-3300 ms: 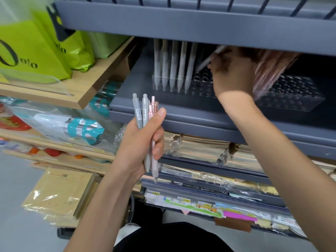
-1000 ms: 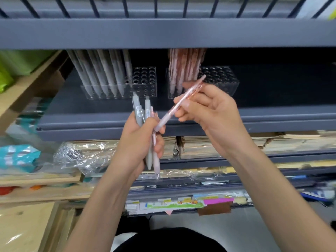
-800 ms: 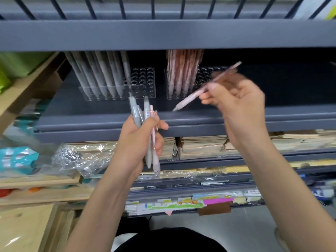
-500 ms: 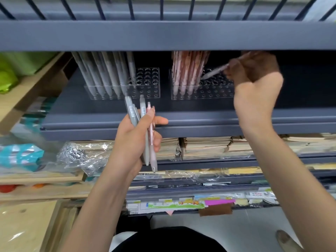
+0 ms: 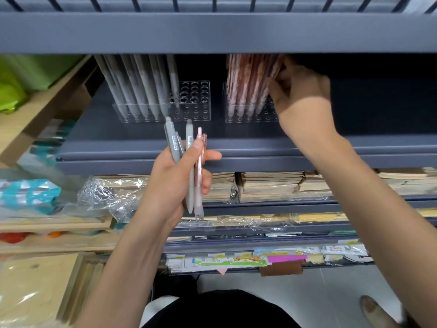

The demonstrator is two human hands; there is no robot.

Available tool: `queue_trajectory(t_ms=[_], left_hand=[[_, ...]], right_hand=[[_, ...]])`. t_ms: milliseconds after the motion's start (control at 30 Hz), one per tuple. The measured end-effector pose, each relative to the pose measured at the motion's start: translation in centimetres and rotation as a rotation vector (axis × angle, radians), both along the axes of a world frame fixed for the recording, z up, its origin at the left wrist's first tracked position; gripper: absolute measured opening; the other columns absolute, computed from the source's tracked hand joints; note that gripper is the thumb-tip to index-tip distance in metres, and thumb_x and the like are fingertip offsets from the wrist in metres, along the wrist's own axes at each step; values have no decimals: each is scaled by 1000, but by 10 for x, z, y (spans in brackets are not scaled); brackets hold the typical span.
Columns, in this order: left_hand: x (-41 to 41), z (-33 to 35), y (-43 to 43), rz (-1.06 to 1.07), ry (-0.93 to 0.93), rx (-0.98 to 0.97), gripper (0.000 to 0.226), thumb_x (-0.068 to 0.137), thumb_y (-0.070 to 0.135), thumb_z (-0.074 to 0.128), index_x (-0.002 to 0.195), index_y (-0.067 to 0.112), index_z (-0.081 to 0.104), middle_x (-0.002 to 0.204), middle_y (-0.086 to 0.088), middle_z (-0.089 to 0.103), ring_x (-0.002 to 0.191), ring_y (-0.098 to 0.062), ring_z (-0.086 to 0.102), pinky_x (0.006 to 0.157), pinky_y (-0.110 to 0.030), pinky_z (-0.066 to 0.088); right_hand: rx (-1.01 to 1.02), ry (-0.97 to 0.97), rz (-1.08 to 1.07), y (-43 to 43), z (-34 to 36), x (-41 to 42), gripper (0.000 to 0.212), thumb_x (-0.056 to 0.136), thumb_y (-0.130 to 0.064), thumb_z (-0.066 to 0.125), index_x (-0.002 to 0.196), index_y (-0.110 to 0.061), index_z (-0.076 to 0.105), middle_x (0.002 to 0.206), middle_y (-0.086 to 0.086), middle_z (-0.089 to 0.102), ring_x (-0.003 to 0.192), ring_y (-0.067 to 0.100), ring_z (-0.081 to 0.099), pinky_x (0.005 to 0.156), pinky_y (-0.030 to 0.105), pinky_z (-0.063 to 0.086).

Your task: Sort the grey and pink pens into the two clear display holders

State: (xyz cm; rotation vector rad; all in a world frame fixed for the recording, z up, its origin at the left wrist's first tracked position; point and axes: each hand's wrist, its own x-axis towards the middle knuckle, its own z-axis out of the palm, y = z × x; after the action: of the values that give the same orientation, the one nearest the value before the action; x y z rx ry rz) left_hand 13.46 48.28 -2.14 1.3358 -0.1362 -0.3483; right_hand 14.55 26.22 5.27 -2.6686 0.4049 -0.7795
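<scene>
My left hand (image 5: 175,178) grips a small bundle of pens in front of the shelf edge: two grey pens (image 5: 173,144) and a pink pen (image 5: 199,176), tips down. On the dark shelf stand two clear display holders. The left holder (image 5: 194,107) carries several grey pens (image 5: 139,91) in its left rows. The right holder (image 5: 230,114) carries several pink pens (image 5: 248,86). My right hand (image 5: 300,95) reaches under the upper shelf, fingers curled on a pink pen at the right side of the pink group; its tip is hidden behind the others.
A grey upper shelf rail (image 5: 212,31) hangs low over the holders. Below are stacks of brown notebooks (image 5: 269,185), plastic-wrapped goods (image 5: 106,197) and label strips (image 5: 236,259). Wooden shelving with green bags (image 5: 11,91) stands at left.
My right hand pulled a pink pen out of the left hand's bundle, carried it up and right, and now holds it among the pink pens in the right holder. The left hand stayed.
</scene>
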Motion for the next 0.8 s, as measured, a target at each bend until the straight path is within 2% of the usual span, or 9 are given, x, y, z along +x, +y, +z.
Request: queue_trajectory(t_ms=[100,267,367,467,500,600,633,700,800], left_hand=[[-2,1,2,24,5,2,32,100,34,58,97,3,67,73,0,73,41,-16,48,42,-24,42],[-5,3,8,27,-24,3,48,98,36,59,115,-8,59,58,6,66,41,-14,47,42,-22,42],[-8,2,13,-22,-73,35,41,95,40,61,105,0,68,56,1,63,41,-15,48,42,-23,42],[-9,2,15,-50,-80,56,29,101,29,56,83,21,78,68,-23,64,42,-18,48,42,-27,41],[-8,2,16,-50,-76,49,33,102,23,53,81,22,78,73,-22,68,42,-18,48,41,-28,41],[-7,3,21,-70,-77,57,33,103,22,50,87,15,78,57,-9,64,41,-18,47,41,-26,41],[-6,4,23,-74,-81,53,31,103,24,51,92,11,77,59,-8,66,42,-17,48,42,-24,41],[-5,5,26,-68,-92,14,28,102,27,54,103,4,70,83,-7,76,43,-14,50,43,-22,43],[-4,8,29,-78,-112,-20,19,101,27,55,101,10,64,110,-6,76,45,-12,51,42,-23,44]], right_hand=[[-53,57,-17,1,3,1,32,102,-34,46,118,-9,55,106,15,66,97,37,61,83,40,52],[-117,80,-22,2,2,4,32,102,-35,42,120,-10,52,108,12,66,98,37,61,78,34,47],[-162,78,-38,4,1,7,33,103,-34,42,121,-9,53,111,14,66,100,37,61,75,33,42],[-186,89,-51,4,2,9,34,103,-33,42,122,-8,52,112,15,66,101,38,60,77,34,42],[-191,96,-55,4,3,10,34,103,-33,41,123,-8,52,113,16,65,102,39,60,79,36,44],[-221,125,-65,5,4,12,35,103,-33,41,126,-8,51,115,16,65,105,39,59,82,36,44],[-222,130,-66,5,5,13,36,103,-33,41,127,-8,50,115,17,65,106,39,59,83,37,44],[-192,126,-63,5,5,14,35,102,-32,43,128,-9,50,115,17,66,106,40,59,85,38,45],[-155,114,-60,4,4,13,35,101,-31,45,127,-9,51,113,17,67,105,40,59,84,37,44]])
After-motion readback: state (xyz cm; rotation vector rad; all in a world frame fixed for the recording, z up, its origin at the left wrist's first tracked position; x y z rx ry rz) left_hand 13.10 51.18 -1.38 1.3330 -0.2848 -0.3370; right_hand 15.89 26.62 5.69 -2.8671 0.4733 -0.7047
